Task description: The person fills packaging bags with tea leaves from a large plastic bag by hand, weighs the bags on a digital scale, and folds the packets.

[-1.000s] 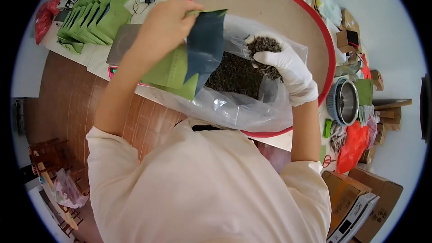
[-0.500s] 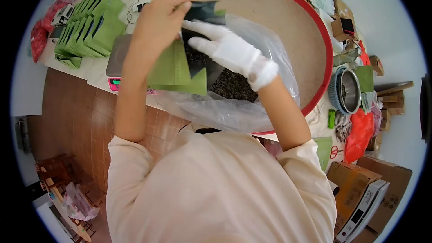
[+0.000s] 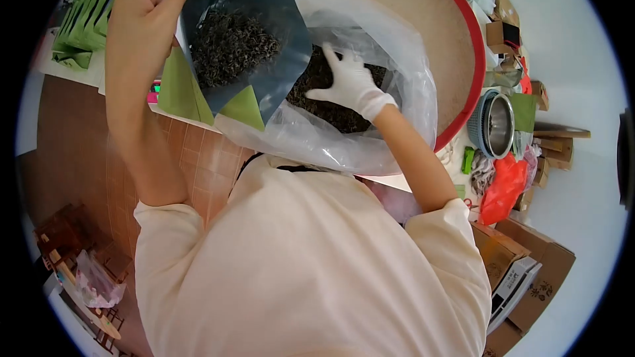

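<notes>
My bare left hand (image 3: 142,23) pinches the top edge of a green pouch (image 3: 291,39), which is tilted so its dark inner lining faces me. Dark, dried tea leaves (image 3: 231,46) lie inside the pouch. To its right, my right hand (image 3: 354,82), in a white glove, is open with fingers spread, over more loose tea leaves (image 3: 324,112) in a large clear plastic bag (image 3: 413,59). Whether its fingertips touch those leaves I cannot tell. The bag's wide mouth faces up beside the pouch.
A large round tray with a red rim (image 3: 477,66) lies under the bag. Rows of green pouches (image 3: 86,20) stand at upper left. On the right are a metal bowl (image 3: 501,125), a red plastic bag (image 3: 506,188) and cardboard boxes (image 3: 546,271).
My left hand has moved up and left with the pouch, which now tips open toward me, showing leaves inside. My right hand has left the pouch and spread over the bag's leaves.
</notes>
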Tool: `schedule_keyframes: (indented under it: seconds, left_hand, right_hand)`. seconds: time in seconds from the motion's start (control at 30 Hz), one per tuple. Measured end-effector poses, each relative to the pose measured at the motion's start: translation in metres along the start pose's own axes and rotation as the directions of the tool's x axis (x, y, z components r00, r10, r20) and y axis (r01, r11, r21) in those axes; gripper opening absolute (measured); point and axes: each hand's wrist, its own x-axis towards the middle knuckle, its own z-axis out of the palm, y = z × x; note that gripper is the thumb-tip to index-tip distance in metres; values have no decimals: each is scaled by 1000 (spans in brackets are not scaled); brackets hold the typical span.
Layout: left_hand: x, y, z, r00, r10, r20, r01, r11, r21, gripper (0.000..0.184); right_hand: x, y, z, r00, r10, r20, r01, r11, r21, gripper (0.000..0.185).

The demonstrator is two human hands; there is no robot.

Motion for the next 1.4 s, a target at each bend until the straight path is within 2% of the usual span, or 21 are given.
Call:
schedule_keyframes:
  seconds: [0.07,0.13,0.2,0.27,0.33,0.4,0.47,0.53,0.67,0.77,0.83,0.9,0.93,1.0,1.03,1.13,1.17,1.23,1.27,1.37,1.4]
  left_hand:
    - [-3,-6,-1,1000,4,6,-4,998,-67,30]
    - [-3,-8,-3,1000,18,16,-15,990,-138,30]
    - [-1,-5,-8,992,-114,50,114,993,3,30]
    - [0,-12,-9,996,-56,65,58,998,-37,30]
    - [-1,-16,-9,997,0,83,5,997,-71,29]
    - [-1,-15,-7,998,15,58,-10,997,-75,30]
    - [-1,-15,-5,998,17,63,-13,997,-72,30]
    - [-1,-14,-5,997,28,74,-23,997,-69,30]
    - [0,-16,-8,996,-23,87,26,999,-37,30]
    - [-4,-7,-2,993,-52,102,57,997,-46,30]
    - [-5,-4,-1,991,-94,95,97,995,-30,30]
    - [1,-8,0,985,-121,121,100,980,169,29]
    - [3,-14,5,987,-119,112,99,980,170,29]
    - [7,-22,15,987,95,132,-111,987,119,28]
    - [4,-9,19,990,36,137,-53,991,123,27]
    - [6,-2,29,985,31,167,-62,981,182,27]
    - [10,-5,32,982,40,184,-74,980,183,26]
    - [11,1,38,977,49,206,-93,973,210,27]
    - [13,4,41,974,48,220,-100,968,232,27]
    - [16,14,36,980,71,184,-116,961,250,29]
    - [15,18,30,990,64,127,-94,966,242,29]
  right_hand:
    - [12,-15,13,996,-92,12,92,996,0,112]
    - [5,-34,12,980,-164,117,177,977,-115,98]
    - [-10,-52,17,912,-244,330,279,958,-65,82]
    - [-21,-60,33,872,-250,420,338,929,-149,71]
    - [-23,-64,40,884,-205,420,306,933,-187,68]
    - [-22,-62,53,968,-173,184,218,939,-265,70]
    - [-23,-63,53,973,-185,138,218,930,-296,61]
    - [-24,-62,45,958,-195,208,228,962,-149,26]
    - [-20,-47,42,954,-164,252,196,975,-106,39]
    - [-22,-20,22,916,-261,304,178,945,275,36]
    - [-21,-7,11,933,-261,249,75,815,575,29]
    - [-23,-4,-19,952,-192,239,-61,646,761,20]
    - [-24,-2,-28,965,-172,196,-63,576,815,21]
    - [-39,-20,-80,970,-126,210,-132,451,883,21]
    - [-42,-26,-101,974,-110,200,-133,436,890,21]
    - [-45,-45,-146,982,-149,117,-52,381,923,20]
    - [-42,-52,-155,983,-149,106,-43,374,926,20]
    - [-26,-76,-163,971,-239,0,128,520,845,23]
    - [-15,-89,-163,962,-272,10,138,518,844,28]
    - [46,-109,-110,898,-359,-256,387,363,847,60]
    - [48,-112,-113,892,-404,-204,384,437,814,69]
